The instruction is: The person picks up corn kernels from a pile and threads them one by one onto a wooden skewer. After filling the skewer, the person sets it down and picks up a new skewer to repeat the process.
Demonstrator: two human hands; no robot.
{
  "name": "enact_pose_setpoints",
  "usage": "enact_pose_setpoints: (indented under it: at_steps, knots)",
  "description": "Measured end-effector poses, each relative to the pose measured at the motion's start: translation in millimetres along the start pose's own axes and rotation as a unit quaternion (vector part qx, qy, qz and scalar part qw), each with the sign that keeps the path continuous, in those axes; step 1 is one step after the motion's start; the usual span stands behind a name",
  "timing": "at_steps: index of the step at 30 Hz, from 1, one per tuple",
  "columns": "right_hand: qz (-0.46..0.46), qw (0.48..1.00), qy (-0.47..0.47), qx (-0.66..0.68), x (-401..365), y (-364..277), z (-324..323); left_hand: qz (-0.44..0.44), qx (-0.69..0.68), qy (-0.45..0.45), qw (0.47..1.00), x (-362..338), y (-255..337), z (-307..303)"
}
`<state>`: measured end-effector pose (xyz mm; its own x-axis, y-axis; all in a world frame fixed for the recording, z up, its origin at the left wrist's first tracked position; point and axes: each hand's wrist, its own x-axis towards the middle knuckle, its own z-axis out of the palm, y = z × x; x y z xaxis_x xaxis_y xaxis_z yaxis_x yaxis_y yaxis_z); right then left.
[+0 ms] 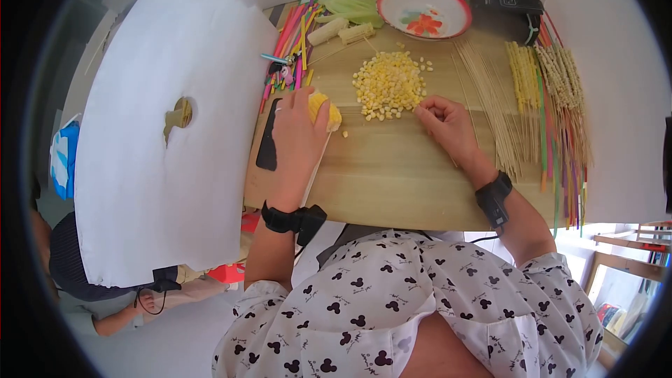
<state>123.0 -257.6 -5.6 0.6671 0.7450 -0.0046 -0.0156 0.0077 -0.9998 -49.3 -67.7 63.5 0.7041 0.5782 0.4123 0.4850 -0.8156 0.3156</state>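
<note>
the left hand is gripping a yellow corn cob, fingers closing around it, just to the left of the kernel pile on the wooden worktop. the right hand is resting at the pile's lower right edge, fingertips pinching together and touching the outermost kernels; whether a kernel is sitting between them i cannot tell. a black phone is lying further left of the pile, beyond the cob. bare wooden skewers are spreading out to the pile's right, and a flowered bowl is standing behind the pile, near two stripped cobs.
</note>
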Motion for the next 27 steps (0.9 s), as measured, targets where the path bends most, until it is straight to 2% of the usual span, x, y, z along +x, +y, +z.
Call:
enact_pose_setpoints:
  at_steps: [1,3,4,6,10,12,16,21,25,27]
  knots:
    - [-0.007,1.000,-0.004,0.006,-0.1,1.3,0.2,0.003,-0.003,0.003,1.000,1.9,-4.8,0.9]
    - [-0.017,1.000,-0.005,0.010,0.6,0.8,-0.4,-0.041,0.069,-0.062,0.995,1.9,-13.0,9.6]
    - [-0.014,1.000,-0.001,0.017,0.4,0.2,-0.5,-0.038,0.066,-0.060,0.995,2.7,-12.9,14.9]
    - [-0.010,1.000,0.006,0.023,0.8,1.1,-1.5,-0.103,0.012,-0.095,0.990,4.6,-9.7,23.7]
    - [-0.012,0.999,0.011,0.036,1.8,2.5,-2.9,-0.088,-0.030,-0.082,0.992,16.6,-13.2,30.3]
    - [-0.015,0.999,0.015,0.037,2.0,1.9,-1.8,-0.113,-0.082,-0.177,0.974,30.9,-22.2,27.2]
    - [-0.013,0.999,0.018,0.038,1.9,1.6,-2.7,-0.059,-0.171,-0.158,0.971,66.9,-36.0,33.5]
    - [-0.020,0.999,0.023,0.031,2.8,1.3,-3.1,0.082,-0.047,-0.082,0.992,97.4,-28.2,69.0]
    - [-0.017,0.999,0.029,0.009,3.3,-0.1,-2.9,0.089,-0.008,-0.069,0.994,94.9,-18.9,103.3]
    - [-0.006,1.000,0.023,0.007,2.2,-0.4,-0.4,0.098,-0.036,-0.017,0.994,88.8,-24.7,106.5]
